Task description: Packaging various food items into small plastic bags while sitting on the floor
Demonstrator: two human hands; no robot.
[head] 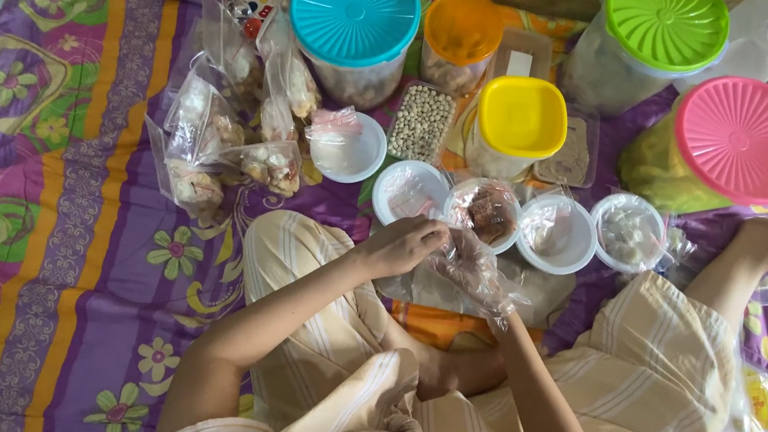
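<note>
- Head view: the left hand (403,245) is pinching the edge of a clear plastic glove (479,275), fingers closed on it.
- The right hand (473,266) is sitting inside that glove, fingers loosely curled, just below a row of small white bowls (557,235).
- Bagged snacks (217,142) are lying to the left on a purple floral cloth (88,238).
- Lidded jars are standing behind: teal (355,12), orange (463,35), yellow (518,120), green (663,30), pink (742,143).
</note>
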